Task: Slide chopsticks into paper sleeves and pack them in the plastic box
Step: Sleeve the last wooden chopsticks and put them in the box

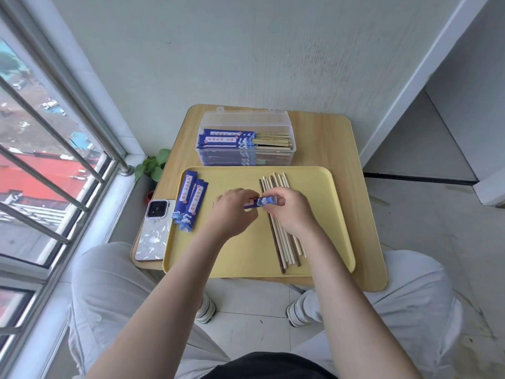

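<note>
Here both hands hold one blue printed paper sleeve (261,201) just above the pale yellow plastic tray (338,214). The left hand (232,212) has its fingers curled round the sleeve's left part, and the right hand (287,209) pinches the wave-printed end. Whether chopsticks are already inside it I cannot tell, as the hands hide most of it.

The sleeve looks very light, thin and easily creased, so I judge a gentle pinch near its open mouth suits it best, with the other hand steadying the body. Its long axis runs left to right across the tray, tilted slightly.

The loose wooden chopsticks (284,236) lie beneath the right hand. They seem stiff, light and smooth, best taken near one end; they run from near to far, fanned a little. Spare blue sleeves (190,203) lie at the tray's left edge, pointing away. Behind the tray on the wooden desk (322,138), the clear plastic box (247,157) holds sleeved pairs lying crosswise.
</note>
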Tool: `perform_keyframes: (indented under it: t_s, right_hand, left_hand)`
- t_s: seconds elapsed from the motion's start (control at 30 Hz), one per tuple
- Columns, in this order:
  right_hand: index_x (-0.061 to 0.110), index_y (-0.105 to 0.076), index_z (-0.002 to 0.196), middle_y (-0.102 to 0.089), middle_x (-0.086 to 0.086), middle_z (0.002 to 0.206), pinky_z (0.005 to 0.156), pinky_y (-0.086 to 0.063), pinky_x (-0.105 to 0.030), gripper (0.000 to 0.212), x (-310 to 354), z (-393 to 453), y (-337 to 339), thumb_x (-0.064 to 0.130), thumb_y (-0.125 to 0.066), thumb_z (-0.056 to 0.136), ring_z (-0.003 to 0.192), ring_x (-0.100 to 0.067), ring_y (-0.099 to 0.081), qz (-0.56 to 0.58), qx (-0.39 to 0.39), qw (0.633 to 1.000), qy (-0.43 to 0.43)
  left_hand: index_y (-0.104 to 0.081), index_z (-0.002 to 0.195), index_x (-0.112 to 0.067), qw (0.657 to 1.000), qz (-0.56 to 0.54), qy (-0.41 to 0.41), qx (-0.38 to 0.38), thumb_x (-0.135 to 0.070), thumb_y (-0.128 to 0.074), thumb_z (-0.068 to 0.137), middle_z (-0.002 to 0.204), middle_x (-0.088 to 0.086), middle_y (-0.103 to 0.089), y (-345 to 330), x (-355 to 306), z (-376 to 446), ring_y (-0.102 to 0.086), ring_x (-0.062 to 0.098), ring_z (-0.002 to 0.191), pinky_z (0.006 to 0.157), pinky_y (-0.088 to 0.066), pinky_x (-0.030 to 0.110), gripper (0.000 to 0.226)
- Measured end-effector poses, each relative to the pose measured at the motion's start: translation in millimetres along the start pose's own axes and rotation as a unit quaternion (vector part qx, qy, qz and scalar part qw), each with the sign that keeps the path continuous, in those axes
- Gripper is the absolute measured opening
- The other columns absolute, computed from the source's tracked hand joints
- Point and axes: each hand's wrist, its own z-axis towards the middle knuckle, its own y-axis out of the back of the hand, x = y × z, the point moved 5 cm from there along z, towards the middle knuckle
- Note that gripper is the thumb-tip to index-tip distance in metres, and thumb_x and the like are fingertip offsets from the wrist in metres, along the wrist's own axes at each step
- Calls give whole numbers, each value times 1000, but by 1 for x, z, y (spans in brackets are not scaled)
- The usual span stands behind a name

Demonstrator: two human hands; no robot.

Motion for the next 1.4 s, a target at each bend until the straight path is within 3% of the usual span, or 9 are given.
perform_keyframes:
  t_s: [0.1,0.2,0.3,0.4,0.53,0.63,0.83,1.1,1.4]
  right_hand:
    - [21,-71,109,-66,9,95,79,-50,-24,21,-2,-1,-3,12,-72,90,89,-13,-64,8,20,1000,-7]
    - [24,-66,115,-65,10,95,79,-47,-25,26,-11,-1,-3,16,-71,91,89,-12,-60,8,-11,1000,-20]
    - [20,-65,103,-64,5,95,71,-42,-26,9,-22,0,4,20,-61,95,85,-15,-58,-109,-63,990,-70]
    - [15,-62,86,-62,-1,87,62,-41,-28,11,-31,1,1,21,-58,95,75,-23,-57,-258,-29,959,-117]
    - [9,-61,108,-65,-8,112,70,-43,-30,16,-30,4,-12,21,-59,97,101,-31,-64,-313,-6,941,-126]
    - [4,-52,126,-63,-13,123,78,-47,-33,32,-26,4,-22,19,-59,99,111,-32,-62,-296,-9,947,-126]
    - [7,-50,126,-65,-10,115,70,-47,-31,33,-24,7,-33,11,-61,96,101,-29,-64,-263,-4,957,-117]
    - [8,-57,98,-58,-5,93,63,-38,-29,19,-18,2,-36,20,-68,90,80,-24,-53,-287,6,953,-94]
    - [10,-54,89,-62,-9,97,64,-39,-28,12,-17,1,-36,16,-64,92,79,-25,-53,-310,46,946,-83]
  left_hand:
    - [-70,115,-22,1000,-16,12,23,-28,-63,95,102,-3,-70,-5,2,-2,-60,18,92,74,-46,30,22]
    - [-73,105,-16,996,-55,64,14,-29,-68,91,91,2,-72,-9,13,-4,-62,23,85,73,-50,37,19]
    - [-72,96,-12,975,-151,162,12,-30,-71,90,78,4,-73,-19,31,-8,-71,21,73,69,-53,34,20]
    - [-72,93,-7,907,-335,255,14,-24,-73,90,82,6,-75,-34,43,-18,-72,17,64,76,-61,37,17]
    - [-70,104,-6,787,-523,327,30,-25,-74,91,93,10,-78,-53,46,-29,-76,25,81,87,-60,40,23]
    - [-67,110,-4,748,-576,327,48,-25,-72,93,101,14,-76,-58,43,-29,-75,29,90,83,-61,37,28]
    - [-67,116,-5,751,-578,314,57,-28,-71,93,104,13,-76,-55,38,-25,-75,26,92,72,-60,29,32]
    - [-69,112,-8,760,-566,314,58,-27,-69,95,101,8,-77,-56,39,-26,-75,22,91,67,-58,25,26]
    - [-69,110,-10,765,-559,315,54,-28,-68,95,101,7,-77,-56,39,-27,-75,20,91,70,-59,26,24]
